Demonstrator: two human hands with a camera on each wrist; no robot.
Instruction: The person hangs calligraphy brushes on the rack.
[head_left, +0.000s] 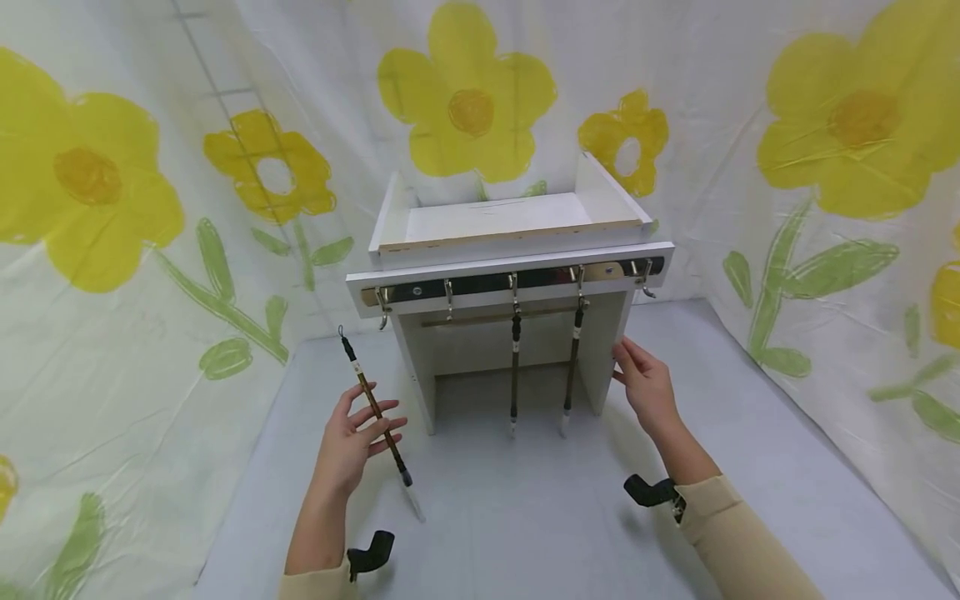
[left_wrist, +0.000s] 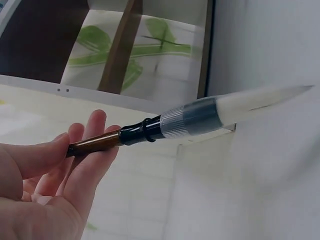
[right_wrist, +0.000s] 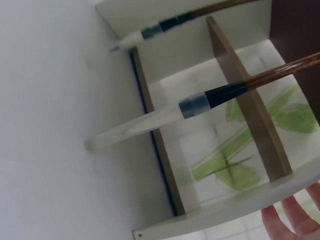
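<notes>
My left hand (head_left: 348, 446) holds a calligraphy brush (head_left: 380, 417) by its brown handle, between thumb and fingers. The hanging loop points up and the pale, covered tip slants down to the right. In the left wrist view, the white bristles (left_wrist: 265, 102) show beyond a dark ferrule. My right hand (head_left: 648, 387) grips the front edge of the right side panel (head_left: 611, 342) of a white rack (head_left: 517, 273), its fingers (right_wrist: 295, 215) along the outer side. Two more brushes, a middle one (head_left: 514, 367) and a right one (head_left: 573, 358), hang from rack hooks, tips down.
A shiny strip with several metal hooks (head_left: 448, 297) runs along the rack's front, above a thin brown crossbar (head_left: 480, 319). The rack stands on a pale tabletop (head_left: 495, 517). White curtains (head_left: 337, 58) with yellow flowers surround it.
</notes>
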